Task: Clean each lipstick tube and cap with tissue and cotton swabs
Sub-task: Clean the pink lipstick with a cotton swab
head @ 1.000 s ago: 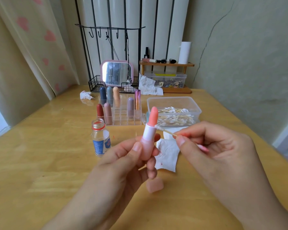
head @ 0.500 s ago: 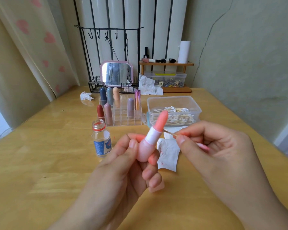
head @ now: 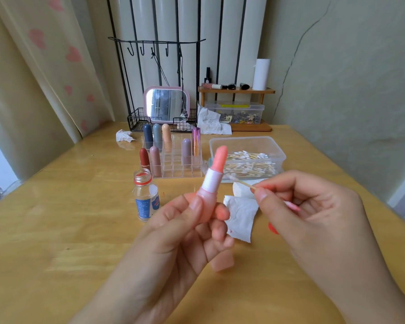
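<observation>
My left hand point(head: 180, 232) grips an open pink lipstick tube point(head: 211, 185), its coral bullet wound out and tilted to the upper right. My right hand point(head: 309, 211) pinches a cotton swab point(head: 242, 182) by its wooden stick, with the white tip close to the tube's pale collar. The tube's pink cap point(head: 221, 261) lies on the table below my left hand. A stained white tissue point(head: 241, 213) lies between my hands. A clear box of cotton swabs point(head: 248, 157) sits behind the tube.
An uncapped small clear bottle point(head: 146, 197) with a blue label stands left of my hands. Behind it a clear organizer point(head: 173, 157) holds several capped lipsticks. A pink mirror point(head: 166, 105), wire basket, wooden shelf and crumpled tissues point(head: 124, 136) line the table's far edge.
My left hand tilted the tube to the right and turned it in its fingers. The swab tip came back near the collar. My right hand barely moved.
</observation>
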`<state>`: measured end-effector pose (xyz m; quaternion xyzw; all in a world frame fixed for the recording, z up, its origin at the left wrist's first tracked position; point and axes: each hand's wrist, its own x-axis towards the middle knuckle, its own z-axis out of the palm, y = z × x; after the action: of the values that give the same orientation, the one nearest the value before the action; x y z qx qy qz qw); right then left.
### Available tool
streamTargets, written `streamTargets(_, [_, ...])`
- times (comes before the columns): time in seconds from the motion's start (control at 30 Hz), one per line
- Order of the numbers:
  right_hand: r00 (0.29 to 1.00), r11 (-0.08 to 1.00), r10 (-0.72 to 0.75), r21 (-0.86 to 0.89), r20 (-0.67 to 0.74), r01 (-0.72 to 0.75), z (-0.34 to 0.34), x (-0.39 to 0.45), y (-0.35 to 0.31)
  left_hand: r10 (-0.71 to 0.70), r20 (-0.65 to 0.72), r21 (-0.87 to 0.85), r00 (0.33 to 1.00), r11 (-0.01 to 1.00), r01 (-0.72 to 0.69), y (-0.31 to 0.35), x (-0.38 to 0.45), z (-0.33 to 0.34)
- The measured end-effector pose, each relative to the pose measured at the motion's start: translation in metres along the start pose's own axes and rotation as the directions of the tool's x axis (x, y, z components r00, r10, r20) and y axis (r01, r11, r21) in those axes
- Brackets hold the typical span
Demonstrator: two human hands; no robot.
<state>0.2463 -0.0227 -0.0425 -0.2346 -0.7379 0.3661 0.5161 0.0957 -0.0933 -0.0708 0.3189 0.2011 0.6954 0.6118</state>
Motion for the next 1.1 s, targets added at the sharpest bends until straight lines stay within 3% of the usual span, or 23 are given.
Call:
streamTargets(0.37, [0.999,0.998,-0.037,0.047,0.012,0.037,0.000,-0.002,-0.005,0.011,-0.032,0.091,0.999,0.996,-0.008,-0.006,0.003,-0.004])
streamTargets(0.63, [1.000,0.999,-0.008,0.042,-0.008,0.009,-0.001,0.000,-0.003,-0.030,0.042,0.034,0.999,0.999,0.029,-0.007,0.002,-0.004])
streamTargets(0.8, [0.994,0.994,-0.093,0.066,0.060,0.089,0.001,-0.003,-0.006,-0.062,0.078,-0.007,0.995,0.998,0.063,-0.007,0.003,-0.006])
streamTargets(1.1, [0.999,0.996,-0.038,0.080,0.025,0.036,0.001,-0.001,-0.006,-0.080,0.087,-0.039,0.993,0.996,0.084,-0.010,0.003,-0.008])
